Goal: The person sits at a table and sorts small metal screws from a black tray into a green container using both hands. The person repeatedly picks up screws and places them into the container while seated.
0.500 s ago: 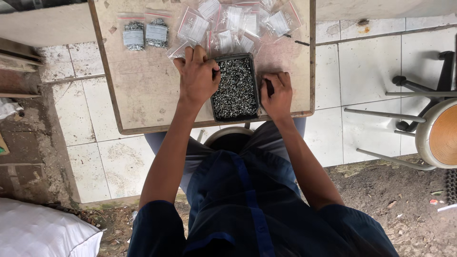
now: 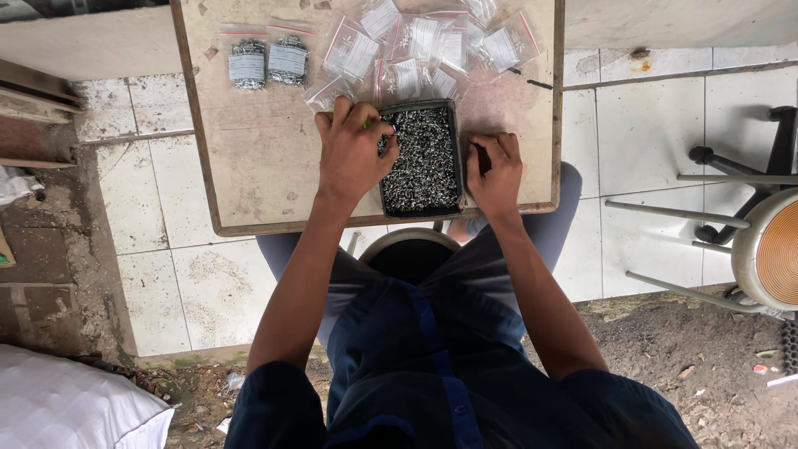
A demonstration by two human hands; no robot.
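Left hand (image 2: 353,154): is being held over the left rim of the tray, fingers curled and pinched at the edge of the hardware; whether pieces are gripped between the fingertips cannot be told.
Right hand (image 2: 495,170): is being rested on the worktop just right of the tray, fingers curled inward into a loose fist; whether anything is enclosed cannot be told.
Tray (image 2: 456,150): dark, rectangular, is being kept at the near edge of the worktop, between the two hands.
Hardware (image 2: 421,158): small silvery metal pieces, screws or the like, are being kept in the tray, which is filled nearly to the rim.
Filled bags (image 2: 268,62): two clear pouches with red seal strips, packed with metal pieces, are being kept side by side at the far left, well apart from the tray.
Flat bags (image 2: 424,41): a loose overlapping heap of clear pouches with white labels is lying just beyond the tray; they appear empty or nearly so.
Progress, as judged: two pouches are counted as done; many are waiting, and most of the hardware is remaining.
Worktop (image 2: 249,158): worn, pale, wood-framed.
Surroundings: tiled floor (image 2: 640,125) and a round stool (image 2: 769,249) at right.
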